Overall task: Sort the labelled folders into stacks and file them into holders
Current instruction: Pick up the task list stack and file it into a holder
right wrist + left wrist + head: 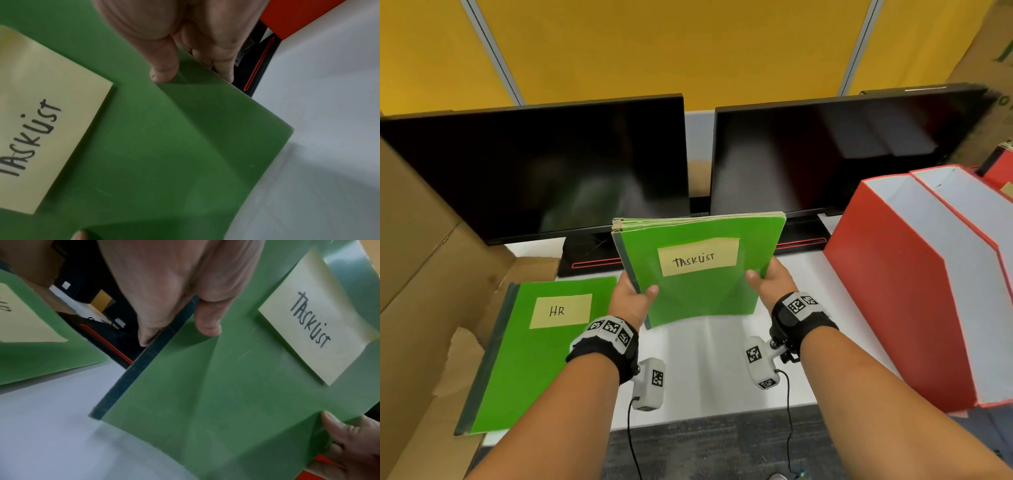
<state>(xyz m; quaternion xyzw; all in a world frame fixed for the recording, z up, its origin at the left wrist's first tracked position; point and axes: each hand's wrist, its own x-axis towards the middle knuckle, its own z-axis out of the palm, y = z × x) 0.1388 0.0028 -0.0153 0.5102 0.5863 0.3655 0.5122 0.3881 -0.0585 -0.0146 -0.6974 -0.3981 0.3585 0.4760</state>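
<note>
Both hands hold a stack of green folders (698, 270) upright above the white bench (722, 370), its top one labelled TASKLIST. The left hand (631, 298) pinches the spine edge, thumb on the front and fingers behind; the right hand (768, 282) pinches the open edge the same way. The cover bows under the thumbs. A second stack marked HR (534, 346) lies flat to the left. Sorting looks done — filing is in hand. Next, probably, swing the stack right and drop it into a red holder (914, 274) — squared up so no folder snags on the wall.
</note>
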